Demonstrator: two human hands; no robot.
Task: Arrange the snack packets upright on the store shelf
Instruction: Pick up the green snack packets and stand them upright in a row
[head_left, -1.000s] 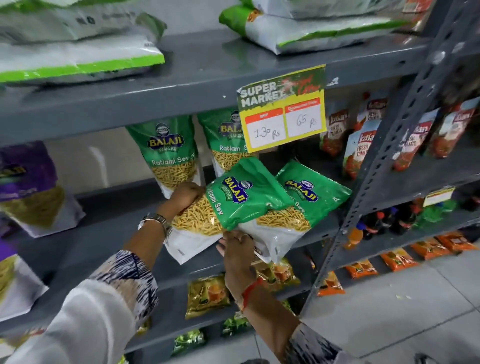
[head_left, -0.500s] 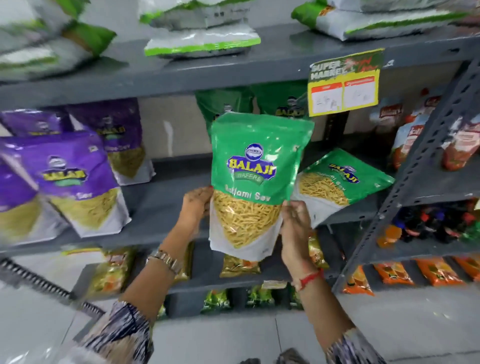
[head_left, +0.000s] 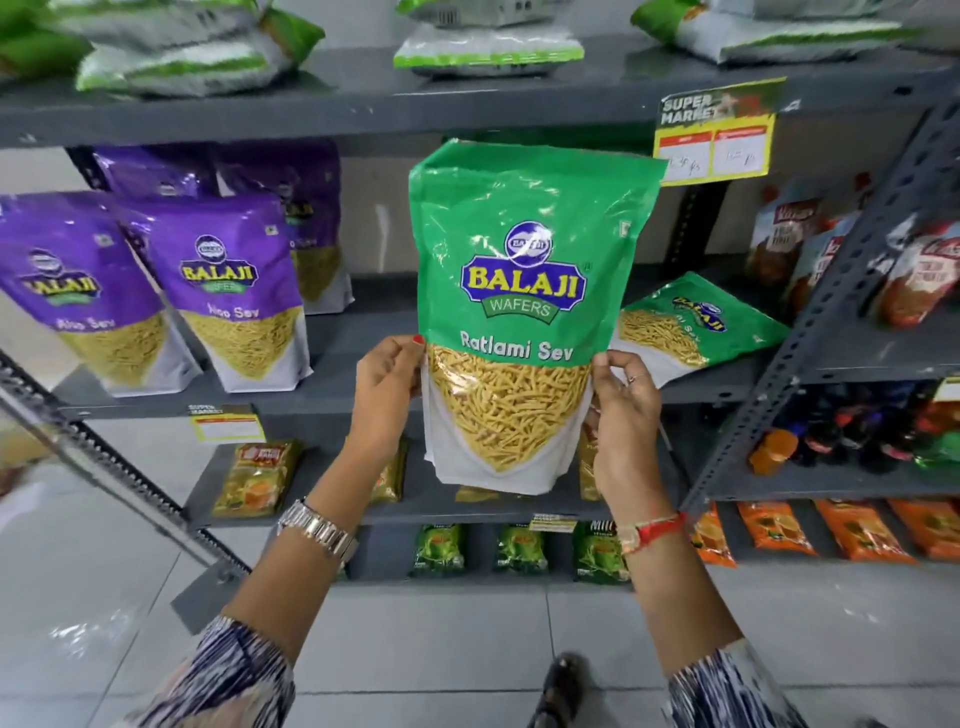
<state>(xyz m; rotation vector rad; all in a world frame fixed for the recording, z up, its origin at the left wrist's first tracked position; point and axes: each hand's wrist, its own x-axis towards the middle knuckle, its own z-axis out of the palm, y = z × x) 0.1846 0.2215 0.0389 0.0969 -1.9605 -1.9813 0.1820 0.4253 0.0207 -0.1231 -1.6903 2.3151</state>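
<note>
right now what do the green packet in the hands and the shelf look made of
Green Ratlami Sev packet: glossy plastic film, judging by its glare and creases, with a clear window showing the sev. Shelf: probably grey painted metal, matte, with perforated uprights.

A metal-link watch (head_left: 318, 529) is worn on the left wrist, and a red thread band (head_left: 655, 530) on the right. Red polish is seen on a left thumbnail. Both sleeves (head_left: 228, 675) are patterned blue-and-white.
</note>
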